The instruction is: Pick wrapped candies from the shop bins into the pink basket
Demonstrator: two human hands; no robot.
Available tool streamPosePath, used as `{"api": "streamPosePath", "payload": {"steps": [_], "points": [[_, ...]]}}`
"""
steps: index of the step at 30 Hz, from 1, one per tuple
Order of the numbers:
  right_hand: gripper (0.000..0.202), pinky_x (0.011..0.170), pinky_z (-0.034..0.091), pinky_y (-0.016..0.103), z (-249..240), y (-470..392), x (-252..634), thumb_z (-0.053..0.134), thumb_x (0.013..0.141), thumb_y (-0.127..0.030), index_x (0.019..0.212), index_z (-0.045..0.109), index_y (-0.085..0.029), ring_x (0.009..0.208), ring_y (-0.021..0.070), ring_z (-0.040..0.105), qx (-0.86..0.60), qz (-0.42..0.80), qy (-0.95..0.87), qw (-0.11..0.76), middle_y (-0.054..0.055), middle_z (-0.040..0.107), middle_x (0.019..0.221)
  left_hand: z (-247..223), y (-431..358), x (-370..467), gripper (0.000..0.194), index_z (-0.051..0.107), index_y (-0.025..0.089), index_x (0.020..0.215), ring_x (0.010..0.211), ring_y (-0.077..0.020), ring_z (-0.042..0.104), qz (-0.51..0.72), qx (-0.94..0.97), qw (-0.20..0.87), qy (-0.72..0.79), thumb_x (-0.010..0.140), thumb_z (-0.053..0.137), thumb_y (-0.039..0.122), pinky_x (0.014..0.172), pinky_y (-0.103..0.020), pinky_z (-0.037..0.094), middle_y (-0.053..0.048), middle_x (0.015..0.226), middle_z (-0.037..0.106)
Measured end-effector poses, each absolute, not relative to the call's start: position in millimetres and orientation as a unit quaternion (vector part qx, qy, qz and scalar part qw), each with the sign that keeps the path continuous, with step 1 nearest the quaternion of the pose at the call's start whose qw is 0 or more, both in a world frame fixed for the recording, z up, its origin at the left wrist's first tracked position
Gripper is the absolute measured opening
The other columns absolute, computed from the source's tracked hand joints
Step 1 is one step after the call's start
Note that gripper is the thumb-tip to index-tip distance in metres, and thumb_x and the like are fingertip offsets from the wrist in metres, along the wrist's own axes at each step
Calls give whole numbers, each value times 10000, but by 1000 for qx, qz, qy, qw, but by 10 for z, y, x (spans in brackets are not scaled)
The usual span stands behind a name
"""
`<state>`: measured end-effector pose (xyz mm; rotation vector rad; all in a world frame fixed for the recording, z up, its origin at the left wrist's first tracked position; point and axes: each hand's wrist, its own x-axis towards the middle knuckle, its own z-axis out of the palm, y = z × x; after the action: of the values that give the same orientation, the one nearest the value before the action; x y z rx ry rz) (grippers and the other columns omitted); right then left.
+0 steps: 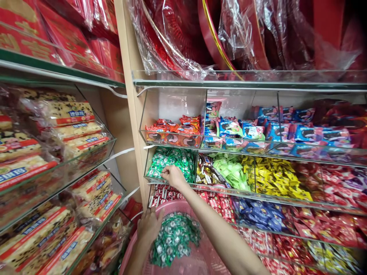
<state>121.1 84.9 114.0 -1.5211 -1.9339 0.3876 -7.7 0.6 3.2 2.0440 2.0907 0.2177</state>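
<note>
Green-wrapped candies [156, 158] fill a clear compartment of the shelf in front of me. Over its front part is my right hand [174, 176], fingers drawn together in a pinch; whatever may be between the fingertips is too small to make out. Below the shelf stands a pink plastic basket [210, 250] with a heap of the same green candies [174, 238] inside. My left hand [149, 225] grips the left side of the basket's rim, its thumb toward the inside.
Clear dividers split the shelves. Right of the green candies lie light-green packets [231, 172] and yellow candies [272, 177]. Blue packets [229, 126] sit one shelf up. Packaged pastries [71, 114] fill the left rack. A wooden post [132, 114] separates both units.
</note>
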Motion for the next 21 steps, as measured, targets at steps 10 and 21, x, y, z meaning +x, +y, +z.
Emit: {"api": "streamPosePath", "payload": {"steps": [10, 21], "points": [[58, 596, 364, 211, 1178, 823, 1201, 613, 731, -191, 688, 648, -206, 698, 137, 609, -589, 171, -721, 323, -3, 670, 711, 36, 13, -21, 582, 540, 102, 1190, 1113, -343, 550, 61, 700, 104, 704, 917, 211, 497, 891, -458, 435, -181, 1191, 602], [125, 628, 367, 216, 1176, 556, 1483, 558, 794, -177, 671, 571, -178, 668, 120, 506, -473, 111, -744, 459, -9, 554, 678, -21, -10, -72, 571, 554, 124, 1164, 1100, -316, 566, 80, 696, 97, 707, 920, 209, 508, 876, -424, 444, -167, 1197, 607]]}}
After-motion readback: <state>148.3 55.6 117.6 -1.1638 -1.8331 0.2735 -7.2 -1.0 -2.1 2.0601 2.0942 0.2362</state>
